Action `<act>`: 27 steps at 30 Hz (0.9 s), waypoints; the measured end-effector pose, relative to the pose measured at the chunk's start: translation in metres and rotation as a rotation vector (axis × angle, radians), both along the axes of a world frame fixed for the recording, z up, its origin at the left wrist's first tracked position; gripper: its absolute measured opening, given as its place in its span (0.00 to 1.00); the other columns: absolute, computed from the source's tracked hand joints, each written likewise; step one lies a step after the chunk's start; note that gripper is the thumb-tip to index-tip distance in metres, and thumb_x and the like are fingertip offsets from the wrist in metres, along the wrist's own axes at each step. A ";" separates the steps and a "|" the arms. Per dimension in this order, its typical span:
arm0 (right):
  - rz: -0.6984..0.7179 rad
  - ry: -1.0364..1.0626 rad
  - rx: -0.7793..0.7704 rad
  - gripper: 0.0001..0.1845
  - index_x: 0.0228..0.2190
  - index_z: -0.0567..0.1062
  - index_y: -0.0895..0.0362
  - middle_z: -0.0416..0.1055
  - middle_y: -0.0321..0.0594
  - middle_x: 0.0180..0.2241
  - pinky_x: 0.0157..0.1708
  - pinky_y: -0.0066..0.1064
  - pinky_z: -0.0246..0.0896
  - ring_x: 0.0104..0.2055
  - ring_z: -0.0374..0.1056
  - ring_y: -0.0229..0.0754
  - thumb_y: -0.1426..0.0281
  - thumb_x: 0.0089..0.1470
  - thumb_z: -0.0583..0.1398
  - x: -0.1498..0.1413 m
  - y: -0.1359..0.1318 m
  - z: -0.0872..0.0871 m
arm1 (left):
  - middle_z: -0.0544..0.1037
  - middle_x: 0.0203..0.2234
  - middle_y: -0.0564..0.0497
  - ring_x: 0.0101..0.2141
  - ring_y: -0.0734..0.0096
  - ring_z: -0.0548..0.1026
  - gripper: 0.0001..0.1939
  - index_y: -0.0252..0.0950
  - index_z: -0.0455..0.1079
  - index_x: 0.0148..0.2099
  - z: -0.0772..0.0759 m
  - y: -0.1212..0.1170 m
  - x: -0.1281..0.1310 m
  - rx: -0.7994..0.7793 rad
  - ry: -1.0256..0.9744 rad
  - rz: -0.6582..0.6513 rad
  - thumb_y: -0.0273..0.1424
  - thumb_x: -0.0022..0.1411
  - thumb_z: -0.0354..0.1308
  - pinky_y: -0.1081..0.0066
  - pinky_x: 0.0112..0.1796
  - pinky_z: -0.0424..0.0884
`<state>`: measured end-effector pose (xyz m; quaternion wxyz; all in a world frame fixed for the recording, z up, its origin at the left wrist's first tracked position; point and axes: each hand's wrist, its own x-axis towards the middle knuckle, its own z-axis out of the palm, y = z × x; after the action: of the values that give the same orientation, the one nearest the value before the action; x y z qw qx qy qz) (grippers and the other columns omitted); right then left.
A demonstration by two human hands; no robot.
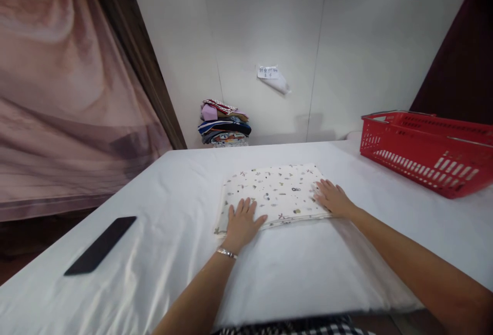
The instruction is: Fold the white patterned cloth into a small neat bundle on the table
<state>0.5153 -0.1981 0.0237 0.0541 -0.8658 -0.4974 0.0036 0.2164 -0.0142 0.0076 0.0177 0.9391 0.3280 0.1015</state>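
Observation:
A folded white cloth (pixel 277 191) with small printed figures lies flat in the middle of the white-covered table (pixel 173 186). Several layers show along its near edge. On its near left corner rests my left hand (pixel 243 223), palm down with the fingers spread; a silver bracelet (pixel 227 252) circles that wrist. My right hand (pixel 334 199) lies flat at the cloth's right edge, fingertips on the fabric. Neither hand grips the cloth.
A dark flat rectangular object (pixel 100 245) lies at the table's left. At the right stands a red plastic basket (pixel 416 145). Beyond the far edge is a stack of folded fabrics (pixel 224 124) against the wall. A pink curtain (pixel 69 93) hangs on the left.

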 end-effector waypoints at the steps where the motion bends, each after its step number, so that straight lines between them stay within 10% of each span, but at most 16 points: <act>1: -0.018 -0.019 -0.019 0.37 0.63 0.56 0.56 0.47 0.47 0.66 0.61 0.54 0.42 0.68 0.38 0.56 0.51 0.59 0.40 0.003 0.000 -0.004 | 0.57 0.64 0.47 0.64 0.50 0.52 0.34 0.41 0.58 0.65 0.000 0.000 0.000 -0.003 -0.008 0.006 0.54 0.65 0.38 0.42 0.61 0.48; 10: -0.010 -0.088 -0.078 0.35 0.61 0.60 0.55 0.50 0.47 0.66 0.58 0.54 0.49 0.67 0.41 0.56 0.53 0.59 0.41 0.017 -0.004 -0.029 | 0.55 0.65 0.47 0.65 0.53 0.49 0.36 0.41 0.55 0.66 0.006 0.001 -0.002 -0.189 -0.017 0.064 0.55 0.64 0.40 0.44 0.62 0.44; 18: 0.023 -0.063 -0.013 0.36 0.62 0.57 0.56 0.43 0.45 0.68 0.64 0.49 0.37 0.69 0.34 0.52 0.51 0.60 0.40 0.017 0.048 0.000 | 0.52 0.66 0.45 0.66 0.55 0.47 0.35 0.38 0.55 0.65 0.048 0.053 0.013 -0.206 -0.033 0.167 0.53 0.65 0.41 0.50 0.62 0.48; 27: 0.011 -0.063 0.024 0.36 0.59 0.62 0.58 0.48 0.49 0.66 0.63 0.49 0.39 0.68 0.41 0.53 0.50 0.61 0.39 0.045 0.071 -0.033 | 0.50 0.67 0.48 0.66 0.55 0.46 0.32 0.42 0.53 0.67 0.005 0.093 0.010 -0.110 0.088 0.261 0.50 0.65 0.39 0.44 0.60 0.49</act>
<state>0.5601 -0.1275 -0.0097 0.0486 -0.8620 -0.5037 -0.0291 0.2263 0.0786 0.0126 0.0414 0.8895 0.4530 0.0438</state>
